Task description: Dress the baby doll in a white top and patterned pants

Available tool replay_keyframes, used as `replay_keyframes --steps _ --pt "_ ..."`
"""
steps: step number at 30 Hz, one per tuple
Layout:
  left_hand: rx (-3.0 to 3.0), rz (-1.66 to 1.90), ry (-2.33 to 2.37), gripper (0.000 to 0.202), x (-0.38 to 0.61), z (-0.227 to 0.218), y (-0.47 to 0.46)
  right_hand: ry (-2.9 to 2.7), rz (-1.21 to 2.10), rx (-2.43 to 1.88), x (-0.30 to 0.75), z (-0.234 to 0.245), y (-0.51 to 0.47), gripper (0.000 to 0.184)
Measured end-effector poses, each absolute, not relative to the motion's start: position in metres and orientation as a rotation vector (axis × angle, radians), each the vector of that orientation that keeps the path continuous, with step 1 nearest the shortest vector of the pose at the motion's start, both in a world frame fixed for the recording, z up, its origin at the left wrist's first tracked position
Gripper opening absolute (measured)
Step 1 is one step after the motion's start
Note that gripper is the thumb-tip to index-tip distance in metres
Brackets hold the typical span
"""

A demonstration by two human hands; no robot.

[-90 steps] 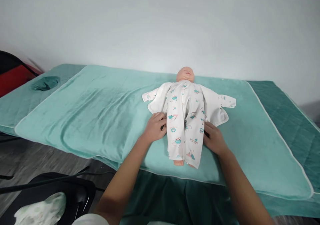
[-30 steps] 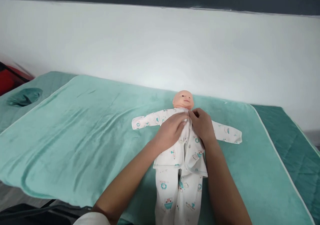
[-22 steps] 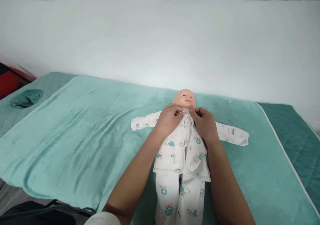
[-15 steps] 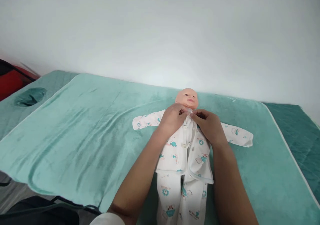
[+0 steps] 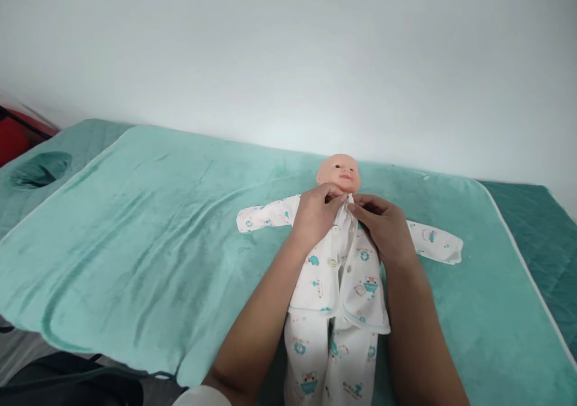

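A baby doll (image 5: 339,172) lies on its back, dressed in a white printed jacket (image 5: 366,298) and matching trousers (image 5: 306,358). Just under its chin, my left hand (image 5: 318,211) pinches one front edge of the jacket at the collar. My right hand (image 5: 383,220) grips the opposite edge there, fingertips close to the left ones. Below the hands the jacket front hangs partly open, with buttons (image 5: 332,262) along one edge. Both sleeves stretch out to the sides. The fingers hide the exact fastening at the neck.
The doll rests on a pale green cover (image 5: 189,214) over a padded bed with a face hole (image 5: 40,170) at the left. A white wall (image 5: 288,63) rises behind. A black bag-like object (image 5: 72,379) sits at the lower left, something red (image 5: 13,139) at the far left.
Both hands stay at the collar, with the fingers slightly shifted and the collar edge lifted a little more upright. The camera view has tilted slightly.
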State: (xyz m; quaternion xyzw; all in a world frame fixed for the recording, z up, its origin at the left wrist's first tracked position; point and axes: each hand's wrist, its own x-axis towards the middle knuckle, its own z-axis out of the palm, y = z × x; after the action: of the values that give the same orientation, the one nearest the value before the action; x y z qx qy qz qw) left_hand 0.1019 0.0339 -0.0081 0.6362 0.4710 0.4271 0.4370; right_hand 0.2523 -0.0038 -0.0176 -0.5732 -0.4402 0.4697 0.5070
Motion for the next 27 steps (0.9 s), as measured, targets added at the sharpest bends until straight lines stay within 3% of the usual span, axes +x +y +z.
replay_keyframes --steps 27 --pt "1.359 0.995 1.108 0.008 0.095 -0.009 0.029 -1.434 0.830 -1.722 0.227 0.004 -0.011 0.024"
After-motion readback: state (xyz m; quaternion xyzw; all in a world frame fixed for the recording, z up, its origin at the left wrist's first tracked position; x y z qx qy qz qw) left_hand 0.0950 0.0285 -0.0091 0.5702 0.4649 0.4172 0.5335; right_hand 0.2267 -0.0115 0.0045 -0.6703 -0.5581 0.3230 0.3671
